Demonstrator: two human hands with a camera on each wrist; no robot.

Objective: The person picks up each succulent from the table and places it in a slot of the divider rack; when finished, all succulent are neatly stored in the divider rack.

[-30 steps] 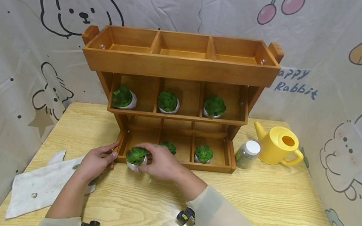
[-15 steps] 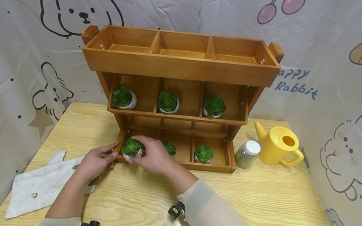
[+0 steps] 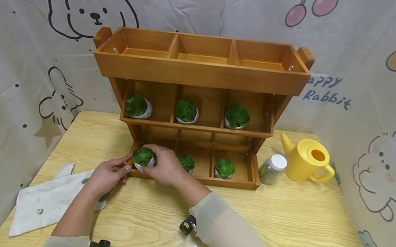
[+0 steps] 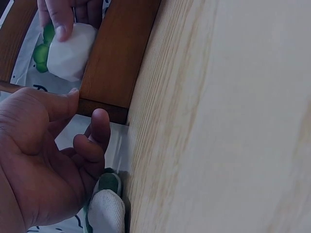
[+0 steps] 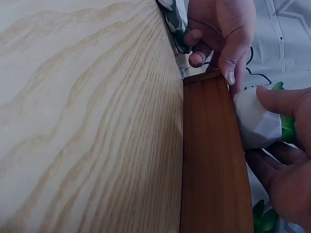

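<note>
My right hand (image 3: pixel 167 166) grips a small white faceted pot (image 5: pixel 260 121) with a green artificial succulent (image 3: pixel 143 156), thumb and fingers round its sides. The pot sits in the left compartment of the bottom tier of a wooden shelf (image 3: pixel 204 75), just behind the front board (image 4: pixel 114 53). At that tier's left front corner, my left hand (image 3: pixel 107 175) holds the wood between thumb and index finger, its other fingers curled below. More potted succulents stand in the bottom tier's middle (image 3: pixel 187 163) and right compartments (image 3: pixel 224 169), the middle one partly hidden by my right hand.
Three potted succulents, such as the centre one (image 3: pixel 186 111), fill the middle tier; the top tier's compartments hold nothing. A white-lidded jar (image 3: pixel 272 169) and yellow watering can (image 3: pixel 306 159) stand right of the shelf. A white cloth glove (image 3: pixel 47 204) lies by my left forearm.
My right hand has carried the potted succulent from in front of the shelf, up and back over the front board into the bottom left compartment. My left hand has stayed at the corner.
</note>
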